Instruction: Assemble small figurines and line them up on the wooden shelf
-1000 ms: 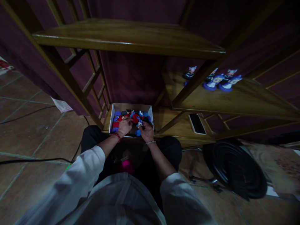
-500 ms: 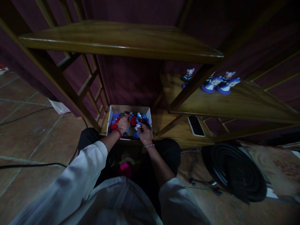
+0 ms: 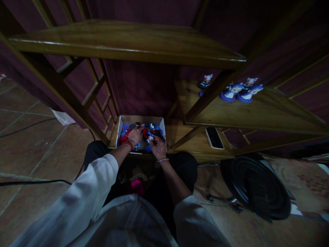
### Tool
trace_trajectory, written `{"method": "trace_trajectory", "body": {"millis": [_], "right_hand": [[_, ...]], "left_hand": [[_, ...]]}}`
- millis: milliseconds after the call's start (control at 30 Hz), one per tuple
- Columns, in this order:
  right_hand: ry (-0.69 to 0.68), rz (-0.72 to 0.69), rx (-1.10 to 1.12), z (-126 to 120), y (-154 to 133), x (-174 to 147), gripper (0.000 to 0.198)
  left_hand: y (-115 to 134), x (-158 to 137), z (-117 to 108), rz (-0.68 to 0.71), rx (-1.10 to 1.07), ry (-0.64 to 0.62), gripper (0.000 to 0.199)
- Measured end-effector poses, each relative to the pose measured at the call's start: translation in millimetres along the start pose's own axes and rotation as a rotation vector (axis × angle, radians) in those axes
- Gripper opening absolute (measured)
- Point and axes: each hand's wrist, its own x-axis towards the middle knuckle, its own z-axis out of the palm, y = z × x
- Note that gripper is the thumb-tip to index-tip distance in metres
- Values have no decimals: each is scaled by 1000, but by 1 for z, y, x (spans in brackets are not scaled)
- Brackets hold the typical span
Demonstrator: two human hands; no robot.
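A shallow white box (image 3: pixel 118 135) of small toy figurines with red, blue and black parts sits on the low wooden shelf in front of me. My left hand (image 3: pixel 135 136), with a red bead bracelet, reaches in at the middle, fingers curled among the toys; what they pinch is too dark to make out. My right hand (image 3: pixel 159 148), wearing a silver bangle, is closed on a blue-and-white figurine (image 3: pixel 150 138) over the box's right half. A blue-and-white figure (image 3: pixel 151 126) lies near the back wall of the box.
A wooden shelf board (image 3: pixel 128 39) spans above the box. Several figurines (image 3: pixel 232 92) stand on the right-hand shelf. A phone (image 3: pixel 215 138) lies on the low shelf. At right is a round black stool seat (image 3: pixel 257 188); a black cable (image 3: pixel 36 183) crosses the tiled floor at left.
The view has shifted slightly. Both hands stay in the box, the right still with the blue-and-white figurine. A small bluish toy below my left hand shows more clearly now.
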Motion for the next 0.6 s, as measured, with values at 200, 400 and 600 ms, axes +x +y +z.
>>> {"method": "trace_trajectory", "body": {"millis": [200,400,600], "right_hand": [[-6,3,6,-1,-1,0,33],[19,11,29,1,0,-1,32],[18,23,-10,-1,-2,-2,35]], "left_hand": [[0,0,1,-7,11,-10,39],[-2,0,9,-75,-39,75,31],[0,3,10,-118,-73,119,26]]}}
